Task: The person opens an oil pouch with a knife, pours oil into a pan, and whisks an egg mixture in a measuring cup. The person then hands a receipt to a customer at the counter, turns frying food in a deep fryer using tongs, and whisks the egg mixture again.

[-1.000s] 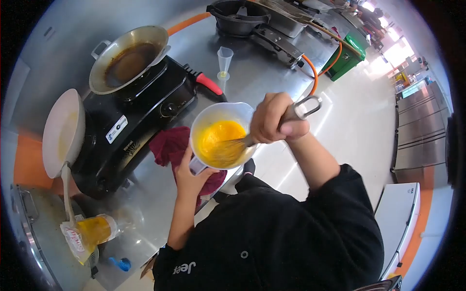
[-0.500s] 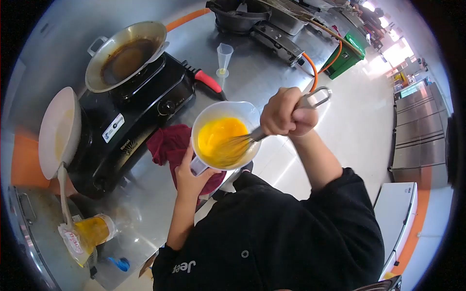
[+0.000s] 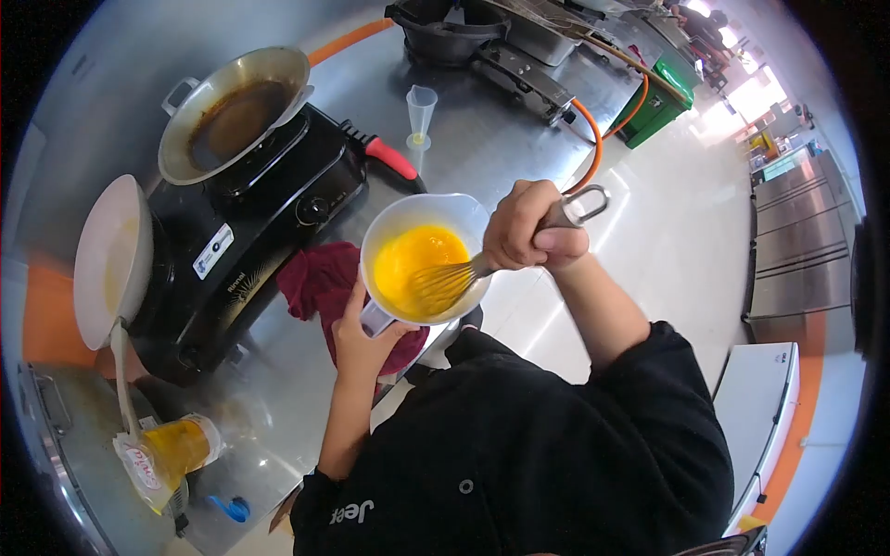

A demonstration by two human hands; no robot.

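Note:
My left hand (image 3: pixel 360 326) is closed around the handle of a clear plastic measuring jug (image 3: pixel 461 206), which is tilted so its inside faces me. Bright yellow beaten egg (image 3: pixel 397 269) lies in the jug. In my right hand (image 3: pixel 531 227) is a metal whisk (image 3: pixel 448 285), gripped by its handle, with the wires dipped in the egg. A dark red cloth (image 3: pixel 320 278) lies on the counter edge, partly hidden behind the jug and my left hand.
A black gas stove (image 3: pixel 269 222) carries a wok (image 3: pixel 236 116) with brown residue. Beside it is a white frying pan (image 3: pixel 113 264). A yellow oil pouch (image 3: pixel 171 454), a small clear cup (image 3: pixel 422 109) and a red-handled tool (image 3: pixel 391 157) are on the steel counter (image 3: pixel 491 139). A green bin (image 3: pixel 654 116) stands beyond.
My right hand and the whisk have shifted slightly left and down. The whisk wires, blurred before, now look sharper in the egg. The jug stays in my left hand.

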